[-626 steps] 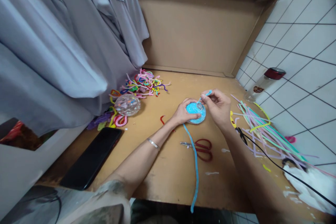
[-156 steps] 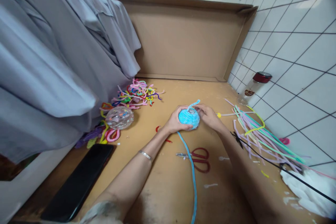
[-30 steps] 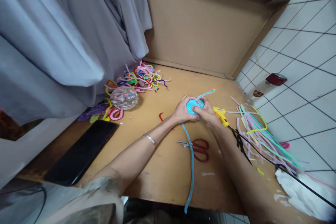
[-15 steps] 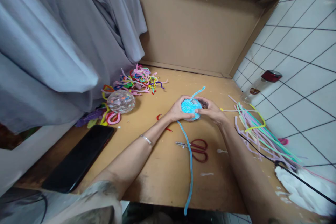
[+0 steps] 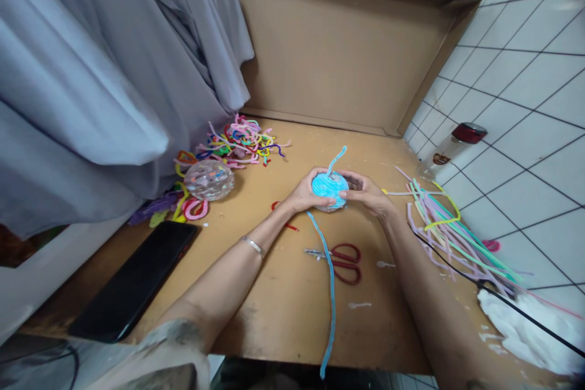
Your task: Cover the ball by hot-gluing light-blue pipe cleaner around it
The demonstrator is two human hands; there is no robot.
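Between my two hands is a round clear ball (image 5: 329,190) coiled on top with blue pipe cleaner, one blue end sticking up from its middle. My left hand (image 5: 307,190) wraps its left side, thumb along the front. On the other side my right hand (image 5: 366,192) grips it, thumb pressed on the coil; its other fingers are partly hidden behind the ball. A separate-looking length of blue pipe cleaner (image 5: 331,292) runs from below my left hand to the table's front edge. It lies across red-handled scissors (image 5: 347,263).
A clear faceted ball (image 5: 209,180) and a heap of coloured pipe cleaners (image 5: 247,140) lie at left, behind a black phone (image 5: 137,280). Loose pipe cleaners (image 5: 448,231), a bottle (image 5: 445,155), a black cable and white tissue (image 5: 516,329) line the right. A cardboard panel (image 5: 329,49) stands behind.
Both hands still hold the ball, almost in the same place. The upright blue end now sits slightly further left, and the whole view has shifted a little.
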